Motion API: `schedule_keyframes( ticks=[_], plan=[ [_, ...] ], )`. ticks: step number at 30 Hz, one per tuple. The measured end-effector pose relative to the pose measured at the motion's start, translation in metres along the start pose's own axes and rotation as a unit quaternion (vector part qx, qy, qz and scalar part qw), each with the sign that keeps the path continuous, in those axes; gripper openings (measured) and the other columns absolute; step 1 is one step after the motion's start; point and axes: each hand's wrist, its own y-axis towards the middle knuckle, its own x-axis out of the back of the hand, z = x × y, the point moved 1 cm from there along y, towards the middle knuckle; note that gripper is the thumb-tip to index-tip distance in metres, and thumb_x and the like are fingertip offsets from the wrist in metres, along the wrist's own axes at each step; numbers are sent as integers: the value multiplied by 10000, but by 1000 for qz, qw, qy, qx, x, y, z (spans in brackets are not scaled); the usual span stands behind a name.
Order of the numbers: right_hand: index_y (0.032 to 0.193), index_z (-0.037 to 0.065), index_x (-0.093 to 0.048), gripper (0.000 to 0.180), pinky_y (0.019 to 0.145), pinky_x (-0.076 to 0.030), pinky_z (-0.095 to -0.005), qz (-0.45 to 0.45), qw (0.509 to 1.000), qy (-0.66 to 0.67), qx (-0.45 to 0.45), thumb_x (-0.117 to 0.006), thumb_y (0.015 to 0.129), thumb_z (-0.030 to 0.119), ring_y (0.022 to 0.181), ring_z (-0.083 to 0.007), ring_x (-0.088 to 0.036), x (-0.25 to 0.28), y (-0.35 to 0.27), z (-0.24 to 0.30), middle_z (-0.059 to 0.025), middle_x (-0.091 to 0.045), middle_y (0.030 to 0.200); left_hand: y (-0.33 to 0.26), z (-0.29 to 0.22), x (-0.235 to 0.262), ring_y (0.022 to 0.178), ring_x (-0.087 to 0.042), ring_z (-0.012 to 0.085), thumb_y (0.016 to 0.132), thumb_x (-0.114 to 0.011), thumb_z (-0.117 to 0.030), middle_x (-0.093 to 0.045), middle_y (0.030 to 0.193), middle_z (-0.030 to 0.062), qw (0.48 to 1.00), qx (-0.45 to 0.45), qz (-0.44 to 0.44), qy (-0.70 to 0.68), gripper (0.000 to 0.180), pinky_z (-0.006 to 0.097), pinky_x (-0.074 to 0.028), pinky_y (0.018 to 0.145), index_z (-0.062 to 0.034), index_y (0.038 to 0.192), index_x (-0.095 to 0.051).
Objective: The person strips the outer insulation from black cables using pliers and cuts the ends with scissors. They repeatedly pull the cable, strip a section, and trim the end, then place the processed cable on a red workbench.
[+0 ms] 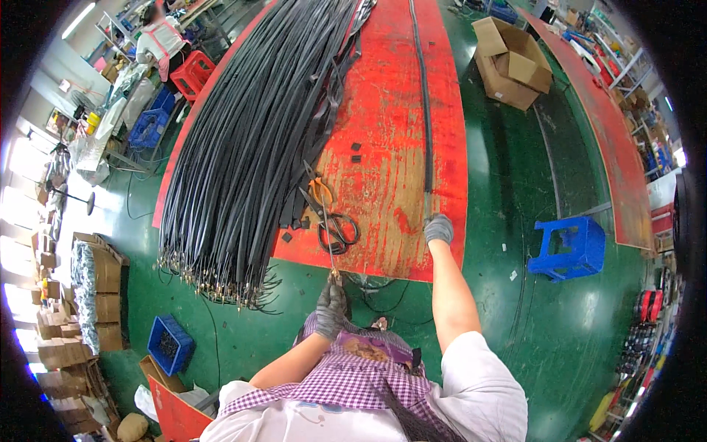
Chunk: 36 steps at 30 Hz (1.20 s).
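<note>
Here, right hand (pixel 439 230) near bare tabletop edge (pixel 458 188)

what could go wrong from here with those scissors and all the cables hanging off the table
The scissors lie with their tips close to the black cables, so a bump might nick one. The cable ends overhang the near edge of the red table and could snag someone passing. The left hand is near the scissors' handles and might knock them.

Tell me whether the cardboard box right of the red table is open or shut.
Open: the cardboard box has its top flaps spread apart, with part of its inside showing.
</note>
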Motion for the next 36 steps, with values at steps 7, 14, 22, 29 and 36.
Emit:
schedule_keyframes(
  ticks=[7,14,22,29,36],
  plan=[
    [820,24,-608,315,554,-443,-274,314,882,350,-36,-658,642,279,605,-125,-546,0,-18,-14,-57,-583,662,25,13,1,412,-346,60,875,-417,-272,-393,528,-40,994,69,37,-82,168,195,-280,374,-132,790,-456],
    [782,56,-594,404,666,-440,-348,218,933,97,269,-617,579,404,780,-286,-546,19,-47,16,-156,-583,783,31,-8,-2,516,-404,46,867,-439,-244,-464,701,-51,998,39,20,52,169,177,-323,425,-133,991,-467],
    [675,89,-596,220,735,-391,-394,52,847,49,527,-554,644,303,823,-263,-484,100,-189,53,-89,-544,809,81,-39,-15,439,-339,54,860,-430,-329,-502,675,-10,987,132,33,91,228,192,-296,400,-118,916,-499],
    [959,67,-558,295,638,-449,-354,228,827,242,453,-586,679,157,731,-286,-536,107,-209,57,-99,-536,797,100,4,-91,423,-330,55,836,-465,-366,-552,716,12,936,266,163,161,277,189,-298,385,-99,871,-526],
    [1108,27,-484,387,714,-457,-316,356,737,566,92,-555,754,164,841,-175,-565,119,-180,44,-94,-582,955,126,18,-105,410,-314,87,833,-472,-350,-472,625,-2,915,378,117,-73,258,221,-287,370,-110,740,-461]
  ],
)
